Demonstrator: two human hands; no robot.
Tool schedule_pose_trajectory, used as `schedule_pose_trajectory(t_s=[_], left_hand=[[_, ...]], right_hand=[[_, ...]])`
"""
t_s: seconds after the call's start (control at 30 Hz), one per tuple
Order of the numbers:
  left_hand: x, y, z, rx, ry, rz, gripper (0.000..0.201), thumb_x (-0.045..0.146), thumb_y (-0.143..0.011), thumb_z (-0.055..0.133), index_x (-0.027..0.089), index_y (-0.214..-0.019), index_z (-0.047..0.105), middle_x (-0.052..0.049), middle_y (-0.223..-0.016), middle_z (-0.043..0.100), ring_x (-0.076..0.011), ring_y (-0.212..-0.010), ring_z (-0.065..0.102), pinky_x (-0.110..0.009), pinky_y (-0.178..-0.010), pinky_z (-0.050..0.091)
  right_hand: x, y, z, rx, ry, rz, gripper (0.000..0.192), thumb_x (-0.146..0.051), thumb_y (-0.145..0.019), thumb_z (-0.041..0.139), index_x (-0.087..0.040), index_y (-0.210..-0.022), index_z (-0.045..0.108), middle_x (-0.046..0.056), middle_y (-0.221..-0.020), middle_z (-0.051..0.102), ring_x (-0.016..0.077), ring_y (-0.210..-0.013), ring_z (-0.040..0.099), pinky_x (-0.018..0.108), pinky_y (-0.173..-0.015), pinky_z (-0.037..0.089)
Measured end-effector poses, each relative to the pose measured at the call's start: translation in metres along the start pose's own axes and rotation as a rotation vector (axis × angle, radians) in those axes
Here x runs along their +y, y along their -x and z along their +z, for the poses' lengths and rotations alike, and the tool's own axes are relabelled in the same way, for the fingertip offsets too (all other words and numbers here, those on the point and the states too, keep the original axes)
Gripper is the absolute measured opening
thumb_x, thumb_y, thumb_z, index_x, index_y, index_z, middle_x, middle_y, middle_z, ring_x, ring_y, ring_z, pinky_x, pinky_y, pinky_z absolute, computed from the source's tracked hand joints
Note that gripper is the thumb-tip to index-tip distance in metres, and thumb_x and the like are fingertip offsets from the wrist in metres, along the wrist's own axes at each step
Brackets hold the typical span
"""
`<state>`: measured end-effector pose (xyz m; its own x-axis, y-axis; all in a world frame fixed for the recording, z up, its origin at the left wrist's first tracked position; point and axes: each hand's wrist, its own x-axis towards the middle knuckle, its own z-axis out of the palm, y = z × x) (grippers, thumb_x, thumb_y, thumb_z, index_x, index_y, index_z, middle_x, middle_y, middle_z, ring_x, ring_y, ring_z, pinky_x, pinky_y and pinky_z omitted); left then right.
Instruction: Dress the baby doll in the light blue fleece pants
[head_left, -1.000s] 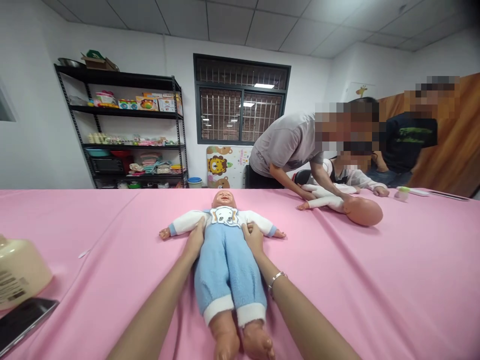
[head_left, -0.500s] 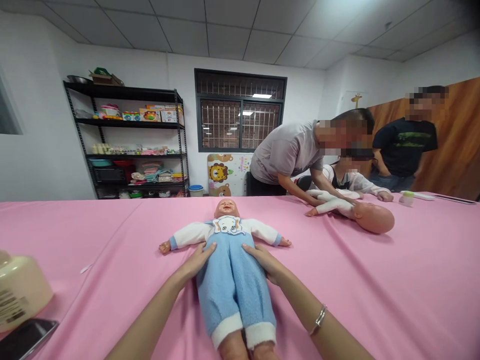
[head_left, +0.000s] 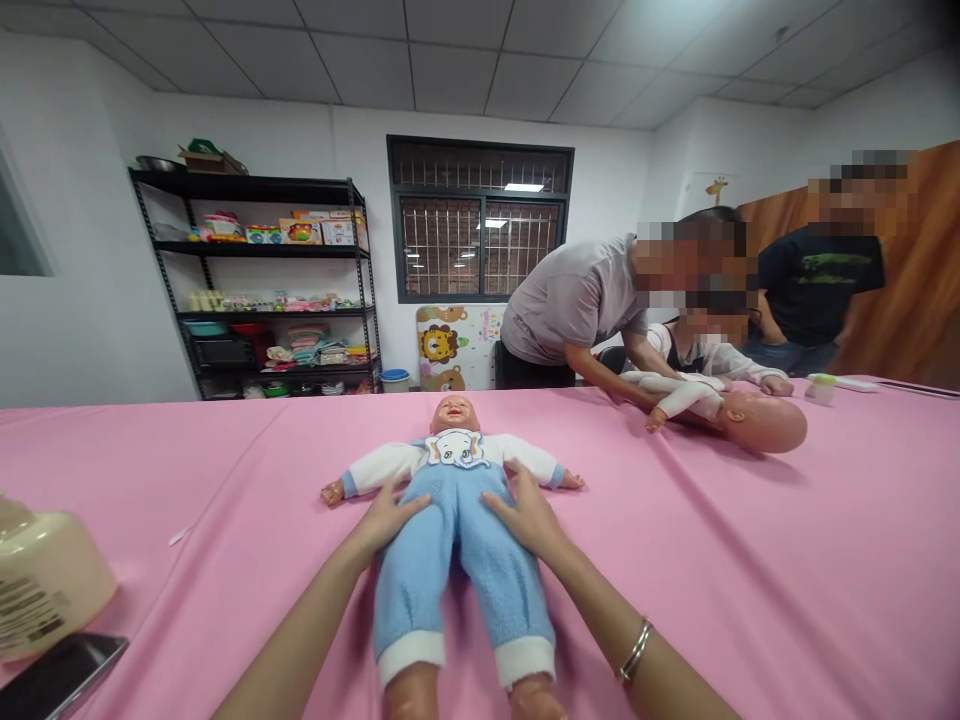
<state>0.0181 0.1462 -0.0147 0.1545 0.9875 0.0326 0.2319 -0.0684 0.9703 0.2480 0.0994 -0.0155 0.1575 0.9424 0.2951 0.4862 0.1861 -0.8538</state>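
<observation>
A baby doll (head_left: 420, 570) lies on its back, head away from me, on the pink-covered table. It wears light blue plush overalls with an elephant patch and white sleeves with blue cuffs. Its arms stretch out to both sides, and the legs are apart. My left hand (head_left: 390, 515) holds the doll's left-hand side at the hip, thumb on the front and the other fingers mostly hidden along the side. On the opposite hip, my right hand (head_left: 529, 515) grips in the same way, thumb over the blue cloth. A silver bracelet (head_left: 636, 650) circles my right wrist.
A cream pump bottle (head_left: 52, 580) and a dark phone (head_left: 64, 675) are at the near left. Across the pink table (head_left: 225, 560), a person in grey (head_left: 570, 300) bends over another doll (head_left: 757, 420). Two more people are behind. Shelves (head_left: 262, 245) stand at the back wall.
The doll's legs have spread apart, and its left-hand leg has swung left. My hands have shifted slightly on its hips. Across the table, the other doll has moved a little right.
</observation>
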Motion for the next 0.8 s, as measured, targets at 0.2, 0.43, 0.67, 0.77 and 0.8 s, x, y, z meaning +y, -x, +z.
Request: schedule_pose_trajectory(t_s=[0.2, 0.43, 0.67, 0.77, 0.8], left_hand=[[-0.004, -0.002, 0.01, -0.079, -0.273, 0.242, 0.064, 0.055, -0.081, 0.042, 0.021, -0.136, 0.035, -0.006, -0.145, 0.029, -0.0222, -0.134, 0.026, -0.036, -0.111, 0.023], [-0.017, -0.005, 0.022, 0.016, -0.204, 0.216, 0.084, 0.049, -0.075, 0.053, 0.013, -0.141, 0.016, -0.011, -0.148, 0.019, -0.023, -0.136, 0.02, -0.037, -0.112, 0.021], [0.002, 0.019, 0.025, -0.071, -0.516, 0.283, 0.074, 0.034, -0.066, 0.057, 0.002, -0.13, 0.037, -0.02, -0.133, 0.041, -0.029, -0.125, 0.037, -0.04, -0.107, 0.027], [0.024, 0.064, 0.023, -0.132, -0.623, 0.224, 0.069, 0.031, -0.061, 0.059, 0.003, -0.122, 0.046, -0.02, -0.122, 0.052, -0.0318, -0.114, 0.048, -0.041, -0.1, 0.036], [0.029, 0.086, 0.022, -0.16, -0.639, 0.181, 0.065, 0.031, -0.059, 0.06, 0.006, -0.118, 0.051, -0.019, -0.118, 0.055, -0.0322, -0.11, 0.051, -0.041, -0.097, 0.039]], right_hand=[[0.02, -0.009, 0.01, -0.26, -0.017, -0.159, 0.069, -0.049, -0.078, 0.051, -0.014, -0.136, 0.033, 0.011, -0.143, 0.031, 0.024, -0.133, 0.025, 0.04, -0.111, 0.02], [0.024, -0.008, 0.022, -0.116, -0.151, -0.024, 0.087, -0.044, -0.067, 0.063, -0.013, -0.138, 0.023, 0.015, -0.142, 0.03, 0.0253, -0.131, 0.029, 0.038, -0.108, 0.025], [-0.009, 0.011, 0.014, -0.225, 0.209, 0.001, 0.074, -0.021, -0.058, 0.064, -0.011, -0.127, 0.039, 0.018, -0.124, 0.047, 0.0302, -0.117, 0.046, 0.038, -0.095, 0.039], [-0.024, 0.051, -0.002, -0.239, 0.28, -0.012, 0.062, -0.02, -0.057, 0.061, -0.013, -0.117, 0.049, 0.015, -0.115, 0.056, 0.0308, -0.109, 0.052, 0.039, -0.091, 0.041], [-0.026, 0.072, -0.009, -0.238, 0.271, -0.018, 0.062, -0.022, -0.057, 0.06, -0.014, -0.117, 0.05, 0.015, -0.114, 0.057, 0.0305, -0.108, 0.053, 0.039, -0.091, 0.041]])
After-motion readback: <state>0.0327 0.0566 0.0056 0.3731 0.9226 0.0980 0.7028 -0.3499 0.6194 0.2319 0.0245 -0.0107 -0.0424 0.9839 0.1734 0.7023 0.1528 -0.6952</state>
